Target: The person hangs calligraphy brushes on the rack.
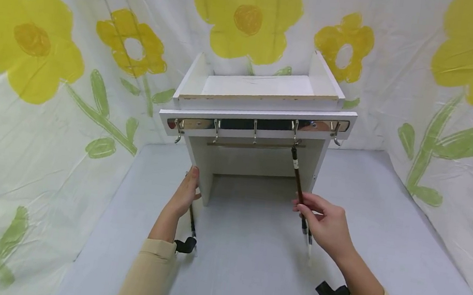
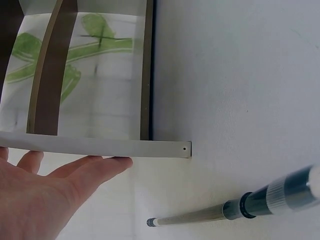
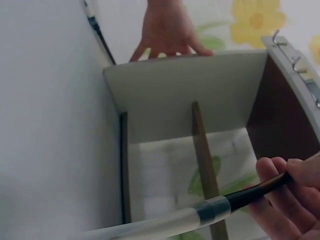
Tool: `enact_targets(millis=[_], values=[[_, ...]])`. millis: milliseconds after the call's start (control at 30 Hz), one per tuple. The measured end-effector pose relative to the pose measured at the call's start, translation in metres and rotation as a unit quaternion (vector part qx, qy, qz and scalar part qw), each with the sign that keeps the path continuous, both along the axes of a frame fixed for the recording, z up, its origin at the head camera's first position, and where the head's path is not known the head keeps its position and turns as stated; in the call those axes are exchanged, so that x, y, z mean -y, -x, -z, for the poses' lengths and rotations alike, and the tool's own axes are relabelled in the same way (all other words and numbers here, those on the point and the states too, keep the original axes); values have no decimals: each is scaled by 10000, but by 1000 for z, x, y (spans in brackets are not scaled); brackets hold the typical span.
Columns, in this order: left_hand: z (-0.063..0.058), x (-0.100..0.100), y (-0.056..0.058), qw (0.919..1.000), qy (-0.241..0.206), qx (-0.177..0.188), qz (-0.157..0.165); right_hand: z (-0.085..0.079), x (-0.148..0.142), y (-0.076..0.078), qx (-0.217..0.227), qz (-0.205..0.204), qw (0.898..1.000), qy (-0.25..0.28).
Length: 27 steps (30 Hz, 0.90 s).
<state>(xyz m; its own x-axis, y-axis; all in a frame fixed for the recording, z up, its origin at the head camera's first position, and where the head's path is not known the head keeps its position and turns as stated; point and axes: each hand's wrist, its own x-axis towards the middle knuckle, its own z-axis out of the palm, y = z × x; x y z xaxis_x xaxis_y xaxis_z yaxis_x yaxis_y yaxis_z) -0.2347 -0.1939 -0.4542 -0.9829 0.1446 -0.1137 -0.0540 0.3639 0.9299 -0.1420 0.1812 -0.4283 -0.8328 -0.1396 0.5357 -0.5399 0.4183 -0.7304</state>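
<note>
My right hand (image 1: 322,220) pinches the handle of a dark brown brush (image 1: 297,179), tilted, its pale bristle end down. The brush's black upper end meets the fourth hook (image 1: 295,131) of a metal hook rail; whether it hangs there I cannot tell. Another dark shaft shows beside its lower end, partly hidden. In the right wrist view, the brush's pale head (image 3: 160,225) crosses the bottom. With extended fingers, my left hand (image 1: 185,193) touches the outer left side panel (image 2: 95,146) of a white shelf unit. Near that hand is another brush (image 1: 192,220), partly hidden in the head view.
The white shelf unit (image 1: 255,102) stands on a pale blue-grey table (image 1: 239,274), with an open tray-like top and an open space below. Other bare hooks (image 1: 216,130) line its front rail. A white sheet with painted yellow flowers (image 1: 246,19) surrounds the table.
</note>
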Motion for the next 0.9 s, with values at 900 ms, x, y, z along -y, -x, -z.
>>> enact_targets(millis=[900], values=[[13, 1, 4, 9998, -15, -35, -175, 62, -38, 48, 1107, 1910, 9695, -1063]])
